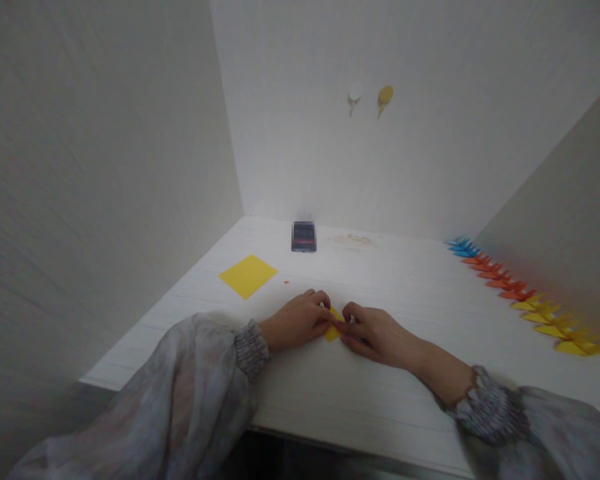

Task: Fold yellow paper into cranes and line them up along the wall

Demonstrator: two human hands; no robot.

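Between my two hands, near the middle of the white table, lies a small piece of folded yellow paper [333, 333]. My left hand [303, 320] has its fingers bent onto the paper's left side. From the right, my right hand [375, 333] grips the same paper with thumb and fingers. Fingers cover much of the paper, so its exact folds are hidden. Beyond my left hand, a flat yellow paper square [249, 275] rests on the table, with a tiny orange scrap [287, 282] just right of it.
Folded paper birds stand in a row along the right wall: blue [464, 247], orange [497, 275] and yellow [560, 325]. A dark, blurred rectangular object [304, 237] lies by the back wall. Two hooks, one white [354, 97] and one yellow [385, 95], are on that wall.
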